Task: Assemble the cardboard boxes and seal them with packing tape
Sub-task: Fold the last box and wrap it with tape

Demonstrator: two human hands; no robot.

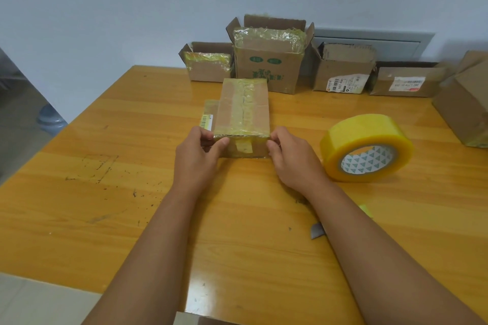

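Note:
A small closed cardboard box (pixel 243 111) lies in the middle of the wooden table (pixel 105 140), its top seam covered with yellowish tape. My left hand (pixel 196 159) grips the box's near left corner, thumb on the front face. My right hand (pixel 291 157) grips the near right corner with curled fingers. A big roll of yellow packing tape (pixel 365 148) lies to the right of my right hand, apart from the box.
Several opened cardboard boxes stand along the back edge by the wall: a small one (pixel 207 63), a taller one (pixel 269 58), and two with labels (pixel 343 68) (pixel 406 80). Another box (pixel 464 103) sits at far right. A grey blade tip (pixel 317 229) lies beside my right forearm.

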